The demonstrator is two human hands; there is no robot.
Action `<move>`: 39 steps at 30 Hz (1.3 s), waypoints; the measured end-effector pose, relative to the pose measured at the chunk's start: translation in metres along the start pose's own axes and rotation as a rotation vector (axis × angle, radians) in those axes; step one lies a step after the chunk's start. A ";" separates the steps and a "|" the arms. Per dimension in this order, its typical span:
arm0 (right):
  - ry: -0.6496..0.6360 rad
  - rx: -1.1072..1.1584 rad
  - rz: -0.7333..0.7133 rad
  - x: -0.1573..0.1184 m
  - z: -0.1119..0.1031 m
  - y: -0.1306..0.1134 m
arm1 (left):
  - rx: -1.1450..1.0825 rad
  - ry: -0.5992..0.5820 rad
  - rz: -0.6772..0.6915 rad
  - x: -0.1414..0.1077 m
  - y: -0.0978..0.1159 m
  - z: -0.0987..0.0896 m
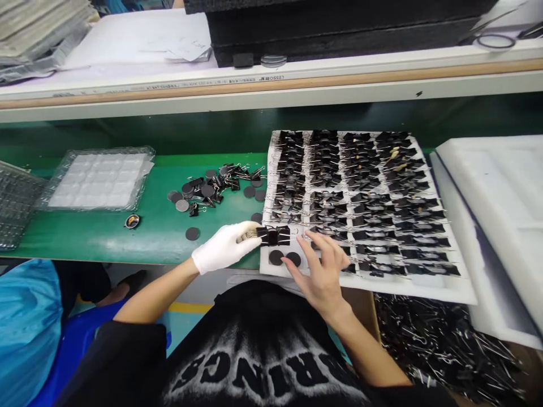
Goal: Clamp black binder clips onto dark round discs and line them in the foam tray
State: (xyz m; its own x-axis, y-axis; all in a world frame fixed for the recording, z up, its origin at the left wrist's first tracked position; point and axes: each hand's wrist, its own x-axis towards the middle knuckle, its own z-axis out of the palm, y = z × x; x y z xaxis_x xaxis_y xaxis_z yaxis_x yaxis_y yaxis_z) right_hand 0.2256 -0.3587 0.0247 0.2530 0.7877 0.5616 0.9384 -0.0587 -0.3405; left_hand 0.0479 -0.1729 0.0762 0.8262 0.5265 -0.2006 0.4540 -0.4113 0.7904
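Note:
My left hand [223, 246], in a white glove, pinches the left end of a small piece with black binder clips [272, 236] on it. That clipped piece is over the front left corner of a white foam tray [443, 288]. To its right, my right hand [320, 268] is bare, its thumb and fingers apart. The index fingertip is close to the clip's wire handles; whether it touches them I cannot tell. Below the clips lie two black discs [276, 258], the right one beside my thumb. Rows of clipped pieces [324, 158] fill much of the foam tray.
Loose binder clips and dark discs [207, 190] lie piled on the green table [169, 243]. Farther left are a clear plastic tray [99, 178] and a small round part [133, 221]. A box of clips [441, 350] stands below right, near white foam [500, 209]. A person's blue garment [29, 328] shows lower left.

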 end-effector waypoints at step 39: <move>-0.166 -0.384 0.286 0.006 -0.004 0.005 | 0.843 0.496 0.259 0.036 -0.014 0.060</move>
State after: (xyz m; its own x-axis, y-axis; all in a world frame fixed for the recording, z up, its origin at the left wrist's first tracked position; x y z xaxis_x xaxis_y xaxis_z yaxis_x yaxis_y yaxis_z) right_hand 0.2330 -0.3566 0.0297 0.5013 0.7922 0.3480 0.8636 -0.4831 -0.1441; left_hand 0.0912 -0.1928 0.0229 0.7876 0.5179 0.3339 0.5269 -0.8470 0.0709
